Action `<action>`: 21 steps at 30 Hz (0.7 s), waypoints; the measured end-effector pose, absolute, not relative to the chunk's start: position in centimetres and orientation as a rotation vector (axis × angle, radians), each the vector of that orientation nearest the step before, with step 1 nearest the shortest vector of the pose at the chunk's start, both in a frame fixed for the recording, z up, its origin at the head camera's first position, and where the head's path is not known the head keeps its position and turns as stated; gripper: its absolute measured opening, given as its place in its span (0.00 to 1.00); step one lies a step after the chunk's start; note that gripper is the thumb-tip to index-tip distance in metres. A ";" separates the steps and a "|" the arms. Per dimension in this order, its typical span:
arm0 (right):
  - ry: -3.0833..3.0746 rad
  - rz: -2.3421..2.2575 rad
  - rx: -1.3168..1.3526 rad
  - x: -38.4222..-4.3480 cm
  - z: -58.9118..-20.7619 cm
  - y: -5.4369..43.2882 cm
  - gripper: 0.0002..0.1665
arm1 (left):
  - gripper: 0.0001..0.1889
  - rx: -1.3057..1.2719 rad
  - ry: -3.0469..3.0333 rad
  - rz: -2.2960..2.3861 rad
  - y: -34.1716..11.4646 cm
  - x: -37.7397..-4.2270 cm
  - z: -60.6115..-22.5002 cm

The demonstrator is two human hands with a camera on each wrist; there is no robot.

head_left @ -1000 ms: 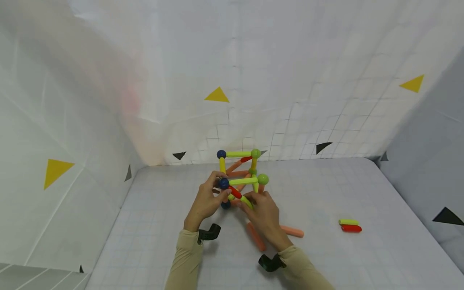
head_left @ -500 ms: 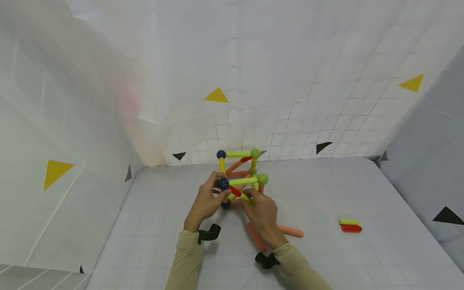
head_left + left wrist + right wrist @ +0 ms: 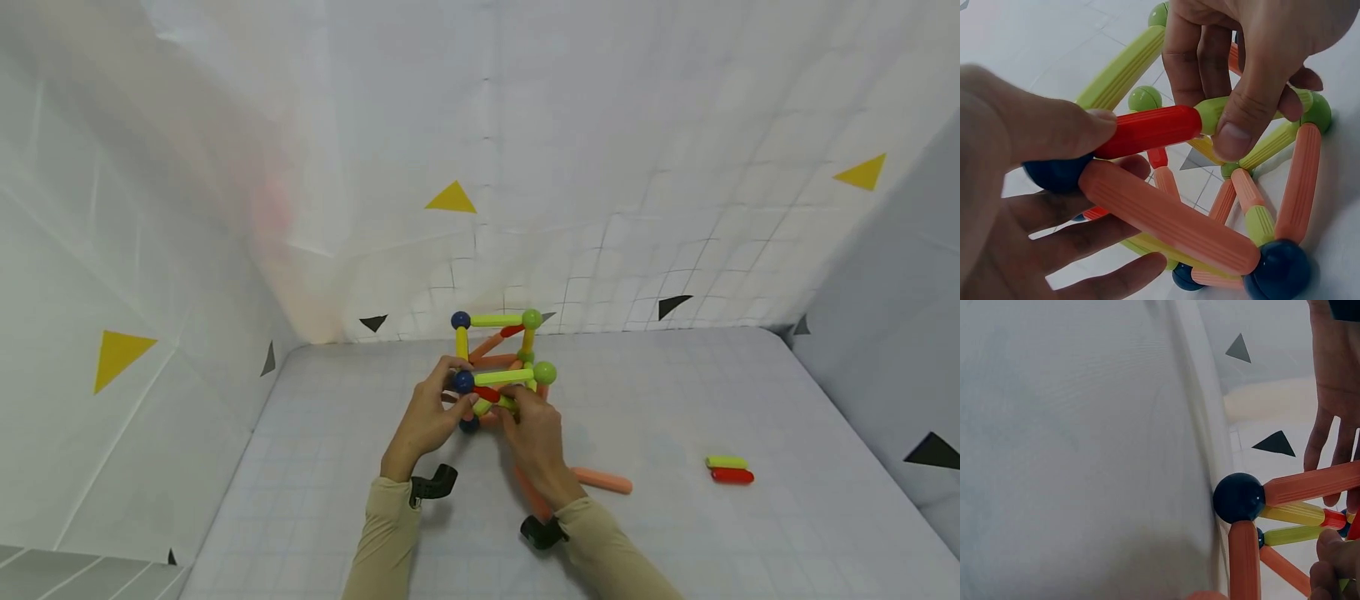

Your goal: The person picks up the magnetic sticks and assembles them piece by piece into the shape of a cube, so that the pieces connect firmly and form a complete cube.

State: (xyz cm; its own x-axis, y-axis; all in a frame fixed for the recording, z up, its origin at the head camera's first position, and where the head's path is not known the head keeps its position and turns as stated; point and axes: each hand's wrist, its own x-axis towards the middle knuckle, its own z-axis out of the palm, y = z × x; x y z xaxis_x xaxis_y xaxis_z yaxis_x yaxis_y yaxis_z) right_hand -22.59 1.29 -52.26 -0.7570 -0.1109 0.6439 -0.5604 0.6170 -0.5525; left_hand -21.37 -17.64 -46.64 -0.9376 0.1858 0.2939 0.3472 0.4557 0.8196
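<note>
A frame of magnetic building sticks and balls stands towards the back of the table. My left hand (image 3: 427,417) grips its near left corner around a dark blue ball (image 3: 464,382). In the left wrist view, the left thumb presses on the end of a red stick (image 3: 1147,131) beside that ball. My right hand (image 3: 540,437) pinches a light-green stick (image 3: 1212,112) joined end to end with the red one. Its far end reaches a green ball (image 3: 1316,114), partly behind the right fingers. A salmon stick (image 3: 1169,215) runs from the held corner to a lower blue ball (image 3: 1277,270).
Two loose salmon sticks lie near the right forearm, one (image 3: 603,480) partly behind it and another (image 3: 532,493) under the wrist. Further right are a yellow-green stick (image 3: 726,462) and a red stick (image 3: 732,476), side by side. A white wall sheet (image 3: 600,275) rises behind the frame.
My right hand has moved slightly up and left, swinging the pinched light-green stick and the red one to lie flatter. The left hand keeps its grip on the corner.
</note>
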 end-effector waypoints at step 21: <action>-2.294 1.101 0.536 -21.9 -51.7 2.2 0.21 | 0.22 -0.461 -2.541 -1.478 -17.3 -21.3 -46.9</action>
